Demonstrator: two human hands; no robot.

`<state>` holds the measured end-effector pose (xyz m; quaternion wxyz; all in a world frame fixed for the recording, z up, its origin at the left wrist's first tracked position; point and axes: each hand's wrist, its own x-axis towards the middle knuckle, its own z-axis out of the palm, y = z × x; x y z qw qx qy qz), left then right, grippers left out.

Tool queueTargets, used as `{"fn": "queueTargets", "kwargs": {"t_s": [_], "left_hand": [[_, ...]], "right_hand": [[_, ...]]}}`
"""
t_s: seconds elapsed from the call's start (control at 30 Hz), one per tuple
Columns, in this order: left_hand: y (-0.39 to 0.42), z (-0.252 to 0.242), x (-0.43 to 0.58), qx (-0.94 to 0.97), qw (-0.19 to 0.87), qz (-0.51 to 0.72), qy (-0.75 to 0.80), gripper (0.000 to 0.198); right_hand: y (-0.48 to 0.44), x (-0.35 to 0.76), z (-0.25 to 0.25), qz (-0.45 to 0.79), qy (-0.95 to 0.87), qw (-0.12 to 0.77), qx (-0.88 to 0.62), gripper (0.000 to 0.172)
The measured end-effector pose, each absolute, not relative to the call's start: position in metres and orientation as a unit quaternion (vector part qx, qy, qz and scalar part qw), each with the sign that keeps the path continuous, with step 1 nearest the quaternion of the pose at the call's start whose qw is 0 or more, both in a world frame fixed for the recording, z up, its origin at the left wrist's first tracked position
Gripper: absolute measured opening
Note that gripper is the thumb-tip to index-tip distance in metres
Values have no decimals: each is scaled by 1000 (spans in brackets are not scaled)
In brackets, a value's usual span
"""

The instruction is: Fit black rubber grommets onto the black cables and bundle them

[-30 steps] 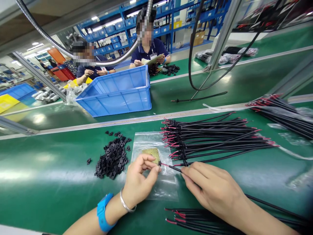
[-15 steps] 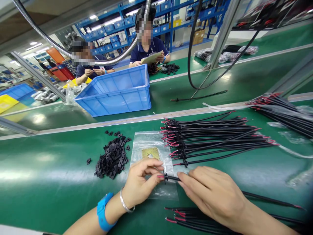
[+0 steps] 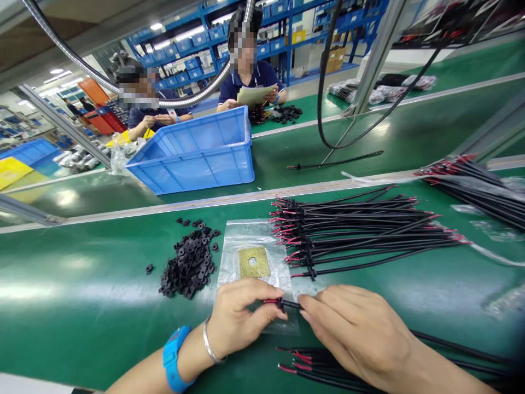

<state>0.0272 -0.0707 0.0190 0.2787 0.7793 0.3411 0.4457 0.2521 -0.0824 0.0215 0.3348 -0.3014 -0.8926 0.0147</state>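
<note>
Head view: the cable point(image 3: 289, 303) is held low over the near part of the green bench point(image 3: 82, 290), just above the near edge of a clear bag point(image 3: 246, 238) on which a brass square point(image 3: 254, 262) lies flat. Open bench is left to the far left, beyond a pile of small black parts point(image 3: 188, 265); the bench's near edge is seen at the lower left corner. Room is closed off behind the hands by a bundle point(image 3: 361, 230) of black cables with red tips, laid across the bench, and in front by a few more cables point(image 3: 320, 366) under the right forearm. A pale rail bounds the bench at the back, with a blue crate point(image 3: 197, 153) on the strip beyond it. The held cable's long axis runs left to right, its red tip pointing left and its length passing beneath the right hand point(image 3: 361, 334) towards the lower right. The tip end is pinched between thumb and forefinger of the left hand point(image 3: 238, 320), which is curled, knuckles up, wrist bent inwards. The right hand is laid palm down, its fingers point(image 3: 315, 306) pressed together and closed on the cable just right of a small black piece on it.
</note>
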Motion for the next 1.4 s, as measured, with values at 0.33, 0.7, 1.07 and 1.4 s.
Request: {"fn": "queueTargets", "kwargs": {"t_s": [0.33, 0.7, 1.07, 1.4], "left_hand": [[-74, 24, 36, 791, 346, 387, 325, 21], [-73, 21, 44, 778, 354, 389, 343, 23], [-70, 19, 40, 793, 333, 353, 368, 35], [-3, 17, -60, 811, -7, 130, 570, 30]], "right_hand": [[-91, 248, 22, 106, -886, 307, -331, 22], [-87, 248, 17, 176, -877, 306, -326, 24], [-83, 249, 16, 205, -872, 297, -331, 22], [-46, 282, 24, -110, -855, 303, -406, 27]]}}
